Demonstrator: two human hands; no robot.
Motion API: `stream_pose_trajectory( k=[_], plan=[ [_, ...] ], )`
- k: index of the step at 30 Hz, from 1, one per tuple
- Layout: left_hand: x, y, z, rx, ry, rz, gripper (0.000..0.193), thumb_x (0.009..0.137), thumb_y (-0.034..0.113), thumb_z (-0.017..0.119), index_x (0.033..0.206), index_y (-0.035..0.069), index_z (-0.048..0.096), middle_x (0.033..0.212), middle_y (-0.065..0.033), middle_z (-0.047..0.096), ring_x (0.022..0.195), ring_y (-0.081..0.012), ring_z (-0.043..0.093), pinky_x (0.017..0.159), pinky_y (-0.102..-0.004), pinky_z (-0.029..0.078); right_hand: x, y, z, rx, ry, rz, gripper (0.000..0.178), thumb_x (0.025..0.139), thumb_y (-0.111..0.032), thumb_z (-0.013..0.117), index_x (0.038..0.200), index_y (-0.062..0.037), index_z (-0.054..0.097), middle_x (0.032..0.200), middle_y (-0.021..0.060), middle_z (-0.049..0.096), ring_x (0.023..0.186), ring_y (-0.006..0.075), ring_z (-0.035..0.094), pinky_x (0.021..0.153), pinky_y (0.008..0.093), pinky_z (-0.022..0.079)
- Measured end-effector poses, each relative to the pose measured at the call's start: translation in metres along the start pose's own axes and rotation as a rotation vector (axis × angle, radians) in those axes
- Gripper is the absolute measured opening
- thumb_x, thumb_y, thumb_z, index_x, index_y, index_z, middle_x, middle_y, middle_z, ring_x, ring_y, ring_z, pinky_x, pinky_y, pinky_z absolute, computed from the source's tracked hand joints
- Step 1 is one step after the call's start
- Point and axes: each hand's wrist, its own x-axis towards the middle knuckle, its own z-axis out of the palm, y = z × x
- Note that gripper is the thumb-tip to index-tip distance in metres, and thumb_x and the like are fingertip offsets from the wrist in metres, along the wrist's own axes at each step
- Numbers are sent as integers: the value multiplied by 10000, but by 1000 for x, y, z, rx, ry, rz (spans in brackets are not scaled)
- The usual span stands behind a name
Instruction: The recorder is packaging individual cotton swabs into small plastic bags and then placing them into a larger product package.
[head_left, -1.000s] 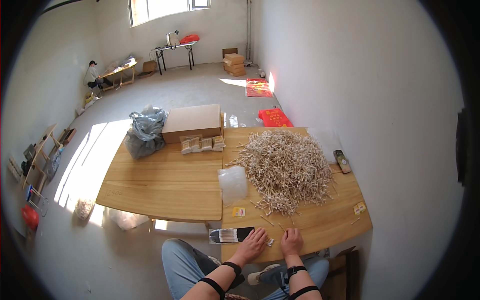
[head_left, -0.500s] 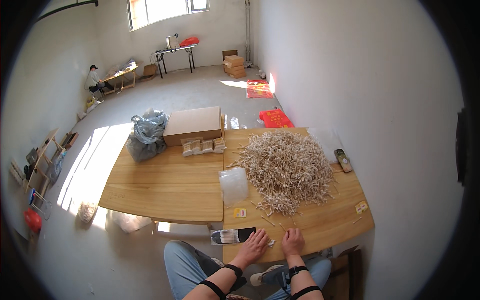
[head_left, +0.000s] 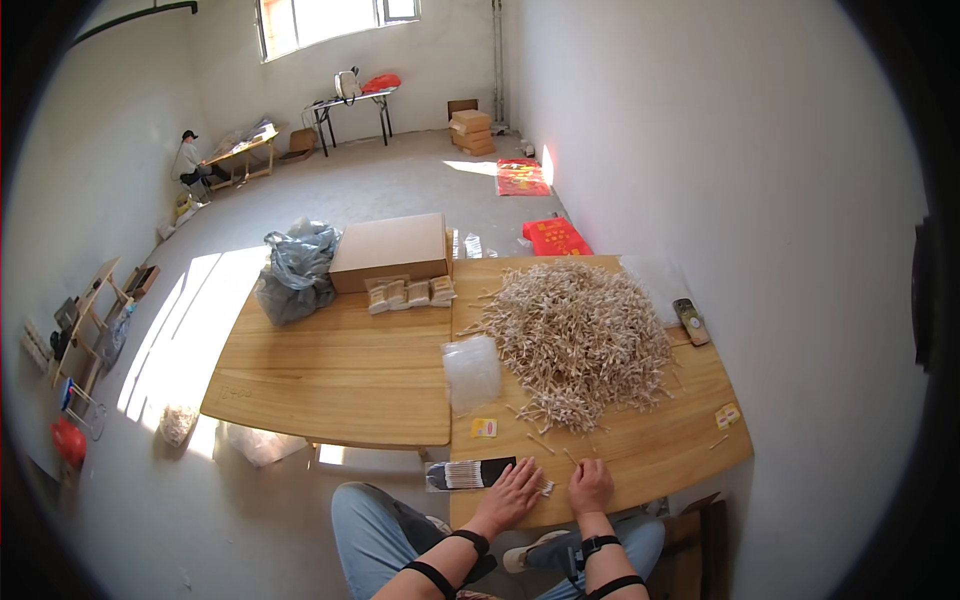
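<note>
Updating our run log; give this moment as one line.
left hand: flat by swabs; right hand: curled, contents unclear; swab pile: on table

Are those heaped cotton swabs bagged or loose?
Loose: the cotton swabs lie jumbled on the table, with no bag around them.

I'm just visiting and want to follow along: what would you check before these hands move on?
1. Left hand laid flat, fingers extended: ok.
2. Right hand gripping the nearby swab: cannot tell; the fingertips are too unclear.
3. Swab pile within reach, just beyond the hands: ok, seemingly.
4. Dark swab pack fully on the table: not ok; its left end overhangs the edge.
5. Clear plastic sheets lying on the table: ok.
</note>
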Motion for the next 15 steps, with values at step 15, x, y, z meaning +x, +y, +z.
stream_pose_trajectory(
  k=[15],
  plan=[
    [1,0,2,29,8,18,531,979,329,477,1408,20,435,1509,-171,372,1416,-285,332,1171,-420,240,1,-2,-3,-20,-5,21,88,818,-126,629,874,-97,567,869,129,566,823,350,584,695,472,480]
  ],
)
